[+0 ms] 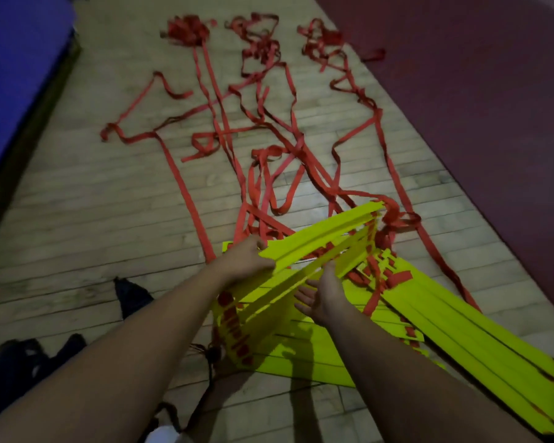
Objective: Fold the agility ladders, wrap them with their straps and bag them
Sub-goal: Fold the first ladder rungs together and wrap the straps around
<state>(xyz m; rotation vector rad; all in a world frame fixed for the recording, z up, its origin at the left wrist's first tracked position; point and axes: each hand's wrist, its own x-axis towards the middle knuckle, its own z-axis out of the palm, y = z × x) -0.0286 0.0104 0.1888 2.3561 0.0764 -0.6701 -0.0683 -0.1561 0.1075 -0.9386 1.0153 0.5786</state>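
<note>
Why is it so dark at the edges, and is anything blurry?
Head view: light pools on the wooden floor beside the yellow rungs, corners fall dark; arm shadows cross the rungs; rung ends at lower right are smeared; floorboards bend near the edges.

wood floor (93, 199), blue mat (16, 59), maroon mat (477, 91)

Two hands, the left hand (247, 263) and the right hand (323, 298). Yellow rungs, too overlapped to count, form three groups: lifted fan (327, 231), near flat stack (301, 356), right spread (461, 321). Three red strap heaps lie far off: left tangle (189, 30), middle tangle (259, 36), right tangle (325, 38). One blue mat (16, 59) left, one maroon mat (493, 91) right.
</note>
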